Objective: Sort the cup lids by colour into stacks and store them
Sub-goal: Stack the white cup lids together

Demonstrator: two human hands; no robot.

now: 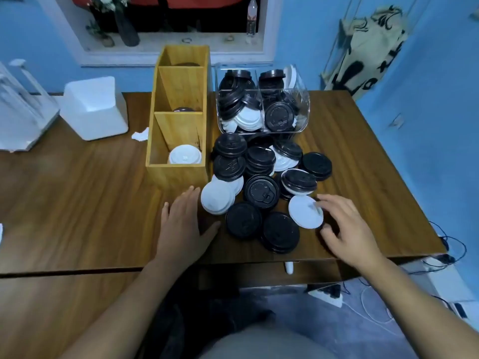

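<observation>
A heap of round black and white plastic cup lids (261, 164) lies in the middle of the brown wooden table (77, 193). Most of the lids in it are black. At the near right edge of the heap lies one round white plastic lid (305, 212). The right hand (344, 226) holds this lid, with a bent finger on its far edge and the thumb at its near edge. On the near left side of the heap is another white lid (216, 199). The left hand (184, 221) lies flat on the table just beside it, with straight fingers and the thumb spread out. It holds nothing.

Left of the heap stands a tall yellow wooden box (178, 177) with three parts in a row. The nearest part has a stack of white lids (184, 155) in it. The middle part shows a dark lid (182, 109) low down, and the far part shows another dark lid (186, 64). Behind the heap stands a clear plastic bin (304, 104) with two parts. Both parts hold black and white lids mixed up.

Farther left on the table are a white foam block (94, 107) and a small crumpled white paper (141, 134). The walls are blue. A beige cloth bag with black marks (368, 53) hangs on the right. On the floor by the table lie a white power strip (326, 294) and black cables (451, 244).
</observation>
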